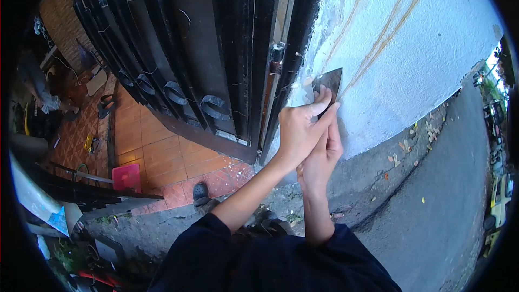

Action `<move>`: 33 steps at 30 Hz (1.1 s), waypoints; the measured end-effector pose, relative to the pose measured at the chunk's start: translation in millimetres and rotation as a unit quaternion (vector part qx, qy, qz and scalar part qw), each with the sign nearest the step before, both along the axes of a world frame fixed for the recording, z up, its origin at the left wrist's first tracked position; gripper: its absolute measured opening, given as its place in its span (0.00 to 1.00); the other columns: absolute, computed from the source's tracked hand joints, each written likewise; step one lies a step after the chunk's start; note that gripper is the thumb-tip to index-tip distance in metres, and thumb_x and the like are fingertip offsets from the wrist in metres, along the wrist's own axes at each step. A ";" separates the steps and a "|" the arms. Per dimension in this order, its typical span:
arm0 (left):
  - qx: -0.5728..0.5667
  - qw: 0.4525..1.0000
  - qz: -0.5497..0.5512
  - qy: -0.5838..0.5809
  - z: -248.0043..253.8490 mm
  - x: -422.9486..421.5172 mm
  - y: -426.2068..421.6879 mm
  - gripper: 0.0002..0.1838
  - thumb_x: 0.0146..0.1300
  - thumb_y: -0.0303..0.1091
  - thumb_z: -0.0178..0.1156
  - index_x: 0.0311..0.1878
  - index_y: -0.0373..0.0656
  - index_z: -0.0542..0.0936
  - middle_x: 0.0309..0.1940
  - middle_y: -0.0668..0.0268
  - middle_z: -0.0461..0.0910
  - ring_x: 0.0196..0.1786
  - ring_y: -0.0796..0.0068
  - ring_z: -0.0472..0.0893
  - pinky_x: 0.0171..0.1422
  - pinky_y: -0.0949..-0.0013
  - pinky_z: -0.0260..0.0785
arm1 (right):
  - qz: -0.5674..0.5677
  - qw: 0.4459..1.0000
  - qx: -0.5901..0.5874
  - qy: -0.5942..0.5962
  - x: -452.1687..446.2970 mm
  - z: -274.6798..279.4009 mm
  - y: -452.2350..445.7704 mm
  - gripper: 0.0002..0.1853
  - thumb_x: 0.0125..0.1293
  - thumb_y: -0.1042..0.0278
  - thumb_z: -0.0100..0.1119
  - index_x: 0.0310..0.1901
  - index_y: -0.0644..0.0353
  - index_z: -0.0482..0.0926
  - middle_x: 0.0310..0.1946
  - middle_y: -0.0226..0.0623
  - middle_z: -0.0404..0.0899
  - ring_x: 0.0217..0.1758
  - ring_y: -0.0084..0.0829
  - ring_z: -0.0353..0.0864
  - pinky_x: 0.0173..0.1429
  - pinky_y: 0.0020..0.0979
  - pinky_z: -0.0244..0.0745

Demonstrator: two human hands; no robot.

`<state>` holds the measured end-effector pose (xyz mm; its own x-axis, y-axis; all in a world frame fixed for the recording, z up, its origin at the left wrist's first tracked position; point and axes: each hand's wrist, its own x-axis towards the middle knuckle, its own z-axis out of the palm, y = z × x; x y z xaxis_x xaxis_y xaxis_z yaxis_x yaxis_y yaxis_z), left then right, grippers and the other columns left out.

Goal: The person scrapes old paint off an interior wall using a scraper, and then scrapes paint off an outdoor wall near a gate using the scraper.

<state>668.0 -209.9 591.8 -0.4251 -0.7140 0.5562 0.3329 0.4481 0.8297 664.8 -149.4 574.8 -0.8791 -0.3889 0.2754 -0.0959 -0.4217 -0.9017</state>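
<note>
A scraper with a flat, dark metal blade (333,80) rests against the white wall (400,70), close to its left edge beside the black gate. My left hand (300,130) is closed round the scraper, its fingers reaching up to the base of the blade. Just below and to the right, my right hand (323,159) is closed on the tool too, overlapping the left. The handle is mostly hidden by both hands. Around the blade the wall's paint looks chipped and patchy.
The black slatted metal gate (230,48) stands left of the wall. Brown stains (389,27) streak the wall. A pink container (126,177) sits on the tiles, and a person (40,84) is at far left. Pavement (432,184) with fallen leaves runs along the right.
</note>
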 end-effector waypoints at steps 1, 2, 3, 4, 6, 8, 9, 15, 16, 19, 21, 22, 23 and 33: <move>0.002 1.000 0.001 -0.001 -1.1 4.2 3.6 0.15 0.56 0.35 0.63 0.45 0.37 0.81 0.37 0.49 0.79 0.39 0.68 0.83 0.36 0.71 0.74 | -0.008 1.000 0.008 0.019 -0.1 -3.8 -1.5 0.20 0.71 0.73 0.42 0.63 0.69 0.62 0.56 0.40 0.71 0.52 0.20 0.70 0.53 0.20 0.66; 0.021 0.999 -0.038 -0.031 -2.5 11.5 9.3 0.16 0.55 0.30 0.63 0.47 0.35 0.79 0.41 0.52 0.79 0.42 0.74 0.80 0.43 0.74 0.72 | -0.003 0.997 0.071 0.008 8.7 4.1 8.3 0.20 0.71 0.73 0.41 0.63 0.69 0.62 0.56 0.39 0.71 0.50 0.19 0.71 0.49 0.19 0.68; 0.038 0.995 -0.076 -0.058 -2.5 17.1 12.9 0.16 0.55 0.26 0.63 0.48 0.33 0.78 0.44 0.54 0.80 0.46 0.81 0.77 0.50 0.77 0.70 | 0.000 0.998 0.066 0.011 12.1 3.5 9.5 0.20 0.71 0.73 0.41 0.63 0.69 0.62 0.56 0.39 0.71 0.50 0.19 0.71 0.49 0.19 0.68; -0.019 0.997 -0.047 -0.056 -0.3 18.7 18.5 0.15 0.55 0.25 0.63 0.47 0.32 0.78 0.44 0.53 0.80 0.47 0.80 0.77 0.51 0.77 0.70 | -0.021 1.000 0.015 0.005 14.9 2.2 9.8 0.21 0.72 0.72 0.41 0.64 0.67 0.61 0.54 0.38 0.72 0.47 0.18 0.72 0.46 0.19 0.69; 0.007 0.994 -0.061 -0.091 7.0 14.5 12.7 0.15 0.54 0.27 0.64 0.46 0.33 0.79 0.42 0.51 0.80 0.46 0.77 0.79 0.49 0.76 0.72 | 0.015 0.998 0.022 -0.050 11.8 5.5 18.0 0.21 0.72 0.71 0.40 0.65 0.64 0.59 0.57 0.39 0.69 0.49 0.20 0.74 0.47 0.21 0.71; 0.056 0.981 -0.086 -0.167 15.9 14.1 3.4 0.15 0.54 0.27 0.64 0.46 0.34 0.79 0.41 0.50 0.80 0.45 0.75 0.80 0.48 0.75 0.72 | 0.003 1.000 0.014 -0.028 7.2 7.2 2.2 0.21 0.72 0.72 0.39 0.65 0.66 0.59 0.54 0.38 0.71 0.46 0.19 0.74 0.45 0.18 0.70; 0.020 0.993 -0.062 -0.102 10.8 10.0 -2.7 0.15 0.55 0.28 0.64 0.46 0.34 0.79 0.41 0.50 0.80 0.45 0.75 0.80 0.47 0.75 0.73 | -0.008 1.000 0.003 -0.001 4.9 6.5 -5.1 0.21 0.72 0.73 0.38 0.64 0.69 0.60 0.51 0.38 0.74 0.43 0.18 0.75 0.43 0.16 0.70; -0.046 0.996 -0.047 -0.055 7.2 13.3 -2.6 0.15 0.56 0.33 0.63 0.45 0.36 0.80 0.38 0.50 0.79 0.42 0.66 0.81 0.41 0.73 0.75 | -0.033 0.997 -0.060 -0.038 18.4 8.3 -2.0 0.21 0.72 0.71 0.39 0.64 0.69 0.59 0.56 0.37 0.70 0.45 0.15 0.73 0.44 0.17 0.69; -0.034 0.995 -0.053 -0.082 12.4 11.2 -7.9 0.15 0.55 0.31 0.64 0.45 0.35 0.80 0.38 0.50 0.80 0.42 0.70 0.80 0.41 0.74 0.75 | -0.017 0.999 -0.038 -0.031 12.2 12.4 -8.4 0.21 0.72 0.71 0.39 0.65 0.69 0.58 0.58 0.39 0.69 0.49 0.17 0.72 0.47 0.18 0.69; -0.079 0.996 -0.018 -0.028 10.3 9.2 -15.8 0.16 0.54 0.30 0.65 0.46 0.35 0.80 0.37 0.51 0.80 0.40 0.78 0.79 0.37 0.77 0.74 | 0.001 0.998 -0.006 -0.069 12.2 7.5 -15.2 0.22 0.72 0.72 0.39 0.65 0.69 0.56 0.60 0.40 0.67 0.54 0.20 0.71 0.52 0.18 0.68; -0.022 0.995 -0.074 -0.071 9.4 21.2 -9.8 0.15 0.55 0.31 0.64 0.46 0.36 0.80 0.37 0.50 0.80 0.38 0.84 0.78 0.37 0.77 0.73 | -0.036 0.999 -0.037 0.012 12.3 -9.3 -15.1 0.22 0.72 0.72 0.41 0.65 0.69 0.58 0.55 0.37 0.71 0.46 0.18 0.73 0.46 0.18 0.70; -0.067 0.996 -0.041 -0.031 7.8 18.6 -4.2 0.15 0.56 0.33 0.64 0.46 0.37 0.80 0.35 0.51 0.81 0.35 0.88 0.76 0.32 0.77 0.71 | -0.030 0.998 -0.051 0.030 18.8 -1.6 -11.5 0.22 0.72 0.72 0.39 0.65 0.65 0.58 0.62 0.42 0.65 0.61 0.29 0.68 0.61 0.28 0.66; -0.068 0.996 -0.040 -0.029 6.0 16.4 -5.6 0.15 0.56 0.33 0.64 0.46 0.37 0.80 0.35 0.51 0.81 0.35 0.88 0.76 0.32 0.77 0.71 | -0.029 0.998 -0.052 0.031 16.1 -0.1 -12.8 0.22 0.72 0.72 0.39 0.65 0.65 0.58 0.62 0.42 0.65 0.61 0.29 0.68 0.61 0.28 0.66; -0.095 0.993 -0.047 -0.051 5.6 13.9 -11.2 0.14 0.57 0.30 0.62 0.46 0.35 0.79 0.41 0.52 0.81 0.43 0.84 0.77 0.43 0.77 0.72 | -0.020 0.993 -0.109 -0.046 19.6 11.8 -17.4 0.21 0.71 0.71 0.42 0.64 0.65 0.62 0.54 0.40 0.72 0.37 0.14 0.72 0.35 0.16 0.68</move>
<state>681.9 -221.0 597.4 -0.5464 -0.5553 0.6269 0.2983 0.5704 0.7653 684.4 -166.8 586.5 -0.9181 -0.2934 0.2667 -0.0378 -0.6047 -0.7955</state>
